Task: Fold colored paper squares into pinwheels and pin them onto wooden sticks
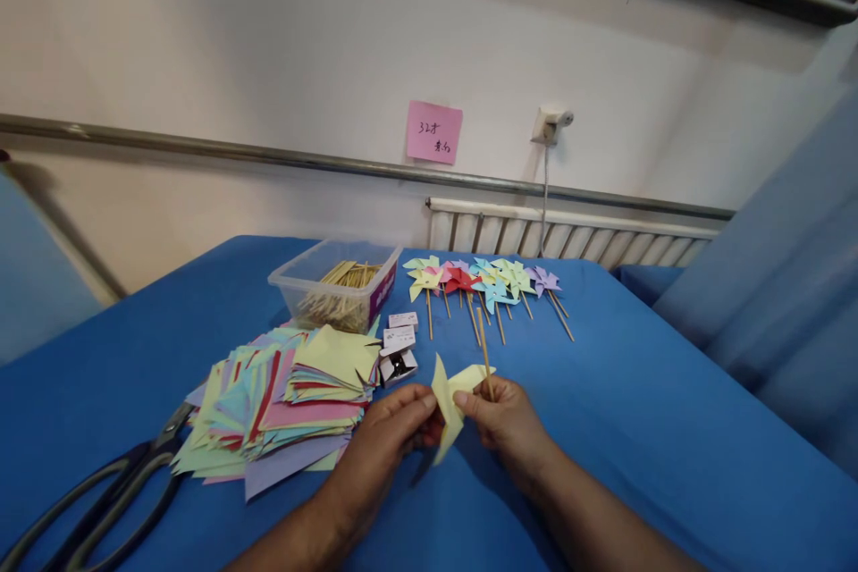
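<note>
A pale yellow paper pinwheel (448, 411) is held up between my two hands over the blue table. My left hand (400, 422) pinches its left side, the other fingers curled behind the paper. On the right, the thumb of my right hand (504, 418) presses near the pinwheel's middle, and the same hand grips a thin wooden stick (483, 349) that points upward. Whether the stick is joined to the paper I cannot tell. Left of my hands lies a tall stack of coloured paper pieces (281, 411). Behind them sits a small open box (398, 366) with dark pins.
Finished pinwheels (494, 293) on sticks lie in a row at the back. A clear plastic tub (288, 290) holds many wooden sticks. Large scissors (127, 487) lie at the left front. Small white boxes (400, 335) stand by the tub. A radiator (569, 232) lines the wall.
</note>
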The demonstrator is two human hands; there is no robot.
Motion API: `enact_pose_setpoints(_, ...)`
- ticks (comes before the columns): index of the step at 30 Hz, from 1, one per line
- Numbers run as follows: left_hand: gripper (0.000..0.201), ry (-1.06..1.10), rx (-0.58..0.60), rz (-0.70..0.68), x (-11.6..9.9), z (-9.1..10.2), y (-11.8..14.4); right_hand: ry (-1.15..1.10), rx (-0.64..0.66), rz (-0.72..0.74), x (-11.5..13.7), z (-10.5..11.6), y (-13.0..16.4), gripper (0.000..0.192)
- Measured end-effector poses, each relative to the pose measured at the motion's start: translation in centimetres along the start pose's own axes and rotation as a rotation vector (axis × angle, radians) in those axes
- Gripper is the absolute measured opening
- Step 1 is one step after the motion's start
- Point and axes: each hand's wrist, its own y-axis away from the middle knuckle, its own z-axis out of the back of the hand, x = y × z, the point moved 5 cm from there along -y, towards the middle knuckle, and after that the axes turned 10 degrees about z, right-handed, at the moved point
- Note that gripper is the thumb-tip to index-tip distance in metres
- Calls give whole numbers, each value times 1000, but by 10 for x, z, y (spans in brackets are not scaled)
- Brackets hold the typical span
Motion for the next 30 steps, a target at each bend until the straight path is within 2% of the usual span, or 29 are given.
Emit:
enact_pose_setpoints(4, 20, -96, 14, -14, 3, 0, -3, 5, -14, -21, -1, -1, 1, 41)
enact_pose_setpoints(7, 23, -121, -32, -19, 6, 3, -6, 17, -16, -13, 2, -3, 3, 40)
enact_pose_setpoints(12, 33, -92, -105, 64, 10, 4, -7, 71, 21, -2, 0, -5, 5, 35)
enact_pose_setpoints(23, 29, -162, -162, 64, 15, 9, -9, 122, 61, 30, -7, -7, 6, 33)
enact_pose_setpoints(27, 26, -62, -218, 81, 11, 12, -6, 78, 48, 102, 2, -7, 9, 32)
enact_pose_setpoints(30, 23, 110, -189, 76, 6, 12, -3, 104, -24, 166, 12, -2, 13, 35)
